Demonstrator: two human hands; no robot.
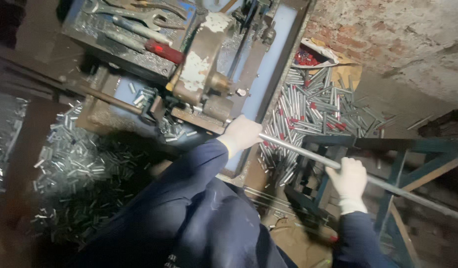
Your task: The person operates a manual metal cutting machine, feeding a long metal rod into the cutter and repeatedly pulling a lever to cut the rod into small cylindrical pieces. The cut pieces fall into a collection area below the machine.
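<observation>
Rough brick wall behind; both gloved hands, left & right, grip smooth metal rod.

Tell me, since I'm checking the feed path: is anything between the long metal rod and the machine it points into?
Nothing visible. Left hand and right hand grip the metal rod, whose end meets the machine directly behind the left hand.

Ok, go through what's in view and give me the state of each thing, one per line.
Left hand: gloved, shut on the rod near the machine.
Right hand: gloved, shut on the rod farther out.
Rod: held level, one end at the machine.
Cut pieces: loose heap.
Wrenches: lying on top.
</observation>
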